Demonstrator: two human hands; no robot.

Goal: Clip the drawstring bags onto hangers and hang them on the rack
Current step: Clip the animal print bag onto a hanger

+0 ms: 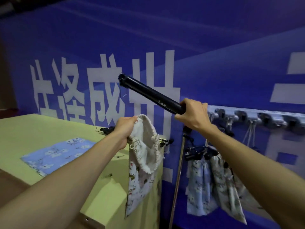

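My left hand [125,128] grips the open top edge of a white patterned drawstring bag [143,164], which hangs down over the table's right end. My right hand [193,114] is closed around the black bar of the rack [148,91], which slants up to the left. Below my right forearm, a blue bag [198,184] and a white patterned bag [226,187] hang from black clip hangers [198,152]. A blue floral bag [57,152] lies flat on the table. Black hangers [107,129] lie at the table's far edge.
The yellow-green table [33,129] fills the left side. A silver upright pole [177,182] of the rack stands between table and hung bags. A rail of grey hooks [257,117] runs along the blue wall with white lettering.
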